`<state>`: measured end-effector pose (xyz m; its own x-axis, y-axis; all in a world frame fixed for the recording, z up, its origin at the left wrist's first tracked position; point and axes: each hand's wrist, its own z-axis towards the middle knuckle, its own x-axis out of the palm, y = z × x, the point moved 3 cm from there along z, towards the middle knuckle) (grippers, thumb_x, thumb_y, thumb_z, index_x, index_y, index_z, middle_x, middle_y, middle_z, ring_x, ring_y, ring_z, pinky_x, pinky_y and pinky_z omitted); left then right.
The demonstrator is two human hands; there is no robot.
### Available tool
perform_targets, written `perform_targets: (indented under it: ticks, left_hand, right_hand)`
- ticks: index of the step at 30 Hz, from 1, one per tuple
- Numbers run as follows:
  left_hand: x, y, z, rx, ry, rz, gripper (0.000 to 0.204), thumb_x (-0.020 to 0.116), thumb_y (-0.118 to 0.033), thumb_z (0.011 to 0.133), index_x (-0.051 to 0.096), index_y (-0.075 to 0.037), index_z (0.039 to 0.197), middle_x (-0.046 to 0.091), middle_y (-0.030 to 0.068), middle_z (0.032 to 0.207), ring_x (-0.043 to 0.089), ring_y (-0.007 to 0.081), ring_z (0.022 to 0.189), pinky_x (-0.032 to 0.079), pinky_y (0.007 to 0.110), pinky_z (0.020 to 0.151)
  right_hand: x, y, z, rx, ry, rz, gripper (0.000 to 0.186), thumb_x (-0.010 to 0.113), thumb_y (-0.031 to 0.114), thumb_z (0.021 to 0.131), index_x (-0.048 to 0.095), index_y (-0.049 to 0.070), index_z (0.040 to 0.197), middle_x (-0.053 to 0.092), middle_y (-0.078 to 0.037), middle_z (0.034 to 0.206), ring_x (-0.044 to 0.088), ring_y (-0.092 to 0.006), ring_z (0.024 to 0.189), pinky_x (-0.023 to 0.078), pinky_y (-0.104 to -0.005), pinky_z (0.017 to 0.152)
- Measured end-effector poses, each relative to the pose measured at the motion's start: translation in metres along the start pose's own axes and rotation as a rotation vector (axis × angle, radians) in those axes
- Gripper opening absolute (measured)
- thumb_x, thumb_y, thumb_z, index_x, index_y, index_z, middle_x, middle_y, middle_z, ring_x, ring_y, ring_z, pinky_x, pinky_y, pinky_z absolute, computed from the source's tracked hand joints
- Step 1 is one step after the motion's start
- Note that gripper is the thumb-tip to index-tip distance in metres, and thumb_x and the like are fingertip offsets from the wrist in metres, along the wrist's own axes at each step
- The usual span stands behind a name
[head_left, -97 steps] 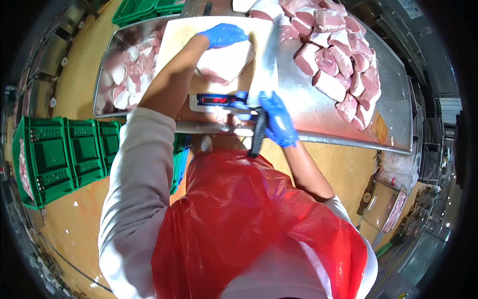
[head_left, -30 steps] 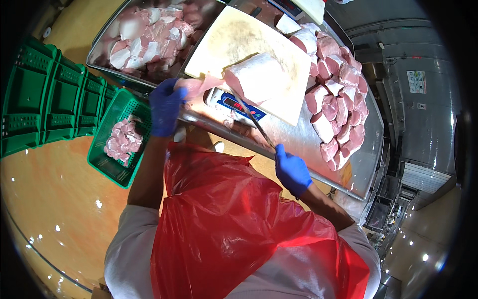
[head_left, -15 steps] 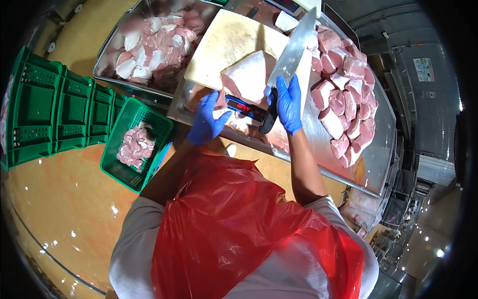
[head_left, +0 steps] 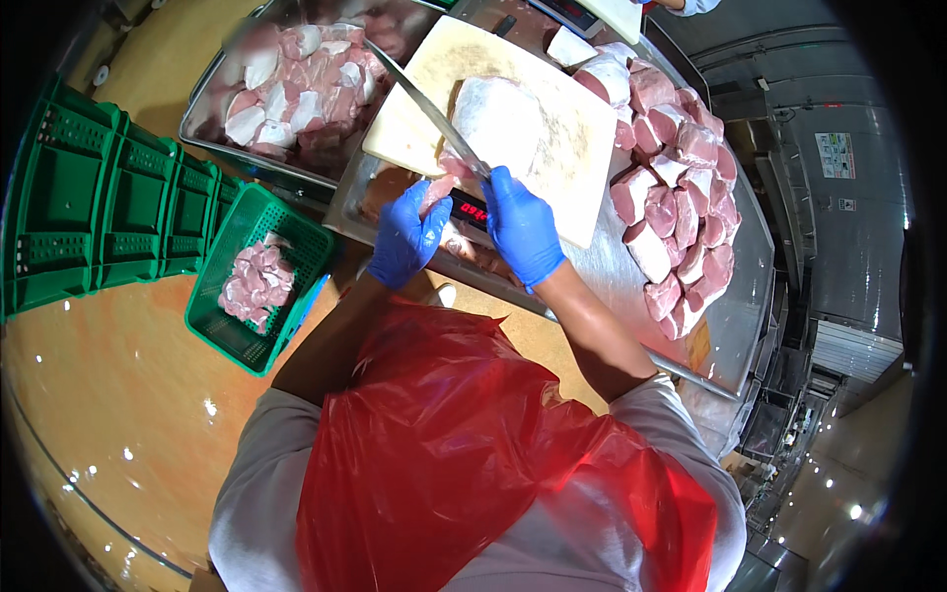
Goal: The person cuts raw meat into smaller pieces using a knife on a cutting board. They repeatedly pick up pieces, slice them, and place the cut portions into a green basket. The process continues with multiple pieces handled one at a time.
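Note:
My right hand (head_left: 523,227), in a blue glove, is closed round the handle of a long knife. The knife's blade (head_left: 424,104) slants up and to the left, across the near left side of a large piece of raw meat (head_left: 500,116) with a pale fatty top. That piece lies on a cream cutting board (head_left: 572,163). Beside the blade's heel, my left hand (head_left: 404,239), also gloved, pinches a small pink meat strip (head_left: 436,195). Between my hands shows a scale's red-lit display (head_left: 468,206), partly covered. My right fingers hide the knife handle.
A metal tub of meat chunks (head_left: 296,99) stands at the far left. Cut meat pieces (head_left: 691,197) are heaped on the steel table at right. A green basket (head_left: 252,326) holds trimmings, beside stacked green crates (head_left: 89,197). Another person's arm (head_left: 691,6) shows at the top edge.
The knife has swung from pointing up-right to up-left, and my right hand has moved left and nearer. The large meat piece sits turned on the board. My left fingers have closed on the strip.

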<state>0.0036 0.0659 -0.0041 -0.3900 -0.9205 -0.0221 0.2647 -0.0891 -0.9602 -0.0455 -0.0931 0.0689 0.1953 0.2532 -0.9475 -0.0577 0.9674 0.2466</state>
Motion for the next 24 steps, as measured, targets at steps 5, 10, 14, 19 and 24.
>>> perform_targets:
  ticks: [5, 10, 14, 19, 24]
  left_hand:
    - [0.001, -0.004, 0.002, 0.025, -0.028, 0.046, 0.025, 0.060, -0.005, 0.094, 0.068, 0.006, 0.115, 0.074, 0.0200, 0.103, 0.073, 0.0276, 0.097, 0.056, 0.034, 0.082]
    - [-0.011, 0.006, 0.012, 0.108, 0.011, 0.204, 0.023, 0.060, -0.005, 0.092, 0.072, -0.001, 0.111, 0.072, 0.0184, 0.099, 0.070, 0.0340, 0.087, 0.055, 0.037, 0.077]
    - [-0.020, -0.015, 0.011, 0.022, 0.099, 0.292, 0.025, 0.060, -0.011, 0.092, 0.071, -0.005, 0.113, 0.068, 0.0171, 0.088, 0.068, 0.0358, 0.080, 0.053, 0.040, 0.070]
    - [-0.004, -0.012, -0.007, 0.231, 0.344, 0.521, 0.025, 0.062, -0.010, 0.089, 0.069, -0.008, 0.113, 0.061, 0.0159, 0.078, 0.064, 0.0354, 0.070, 0.049, 0.044, 0.061]
    - [0.006, -0.017, -0.007, 0.130, 0.414, 0.439, 0.011, 0.063, -0.011, 0.089, 0.064, -0.005, 0.098, 0.063, 0.0179, 0.080, 0.062, 0.0413, 0.073, 0.049, 0.048, 0.062]
  right_hand:
    - [-0.003, 0.005, 0.006, 0.066, 0.126, -0.006, 0.021, 0.054, 0.015, 0.098, 0.047, 0.005, 0.115, 0.065, -0.025, 0.081, 0.066, -0.0436, 0.071, 0.051, -0.0512, 0.057]
    - [-0.043, -0.039, -0.079, 0.164, 0.485, -0.159, 0.029, 0.054, 0.010, 0.094, 0.047, 0.004, 0.122, 0.065, -0.025, 0.080, 0.067, -0.0434, 0.072, 0.053, -0.0524, 0.061]
    - [-0.113, -0.040, -0.115, 0.139, 0.587, -0.284, 0.030, 0.052, 0.004, 0.092, 0.046, 0.003, 0.121, 0.066, -0.023, 0.084, 0.067, -0.0417, 0.071, 0.053, -0.0514, 0.059]
    - [-0.090, -0.014, -0.106, 0.206, 0.411, 0.011, 0.023, 0.052, 0.002, 0.091, 0.045, 0.001, 0.113, 0.062, -0.026, 0.085, 0.064, -0.0464, 0.071, 0.052, -0.0544, 0.060]
    - [-0.018, 0.012, -0.023, 0.130, 0.095, 0.175, 0.024, 0.058, 0.007, 0.092, 0.041, 0.001, 0.107, 0.061, -0.028, 0.083, 0.064, -0.0480, 0.073, 0.051, -0.0553, 0.061]
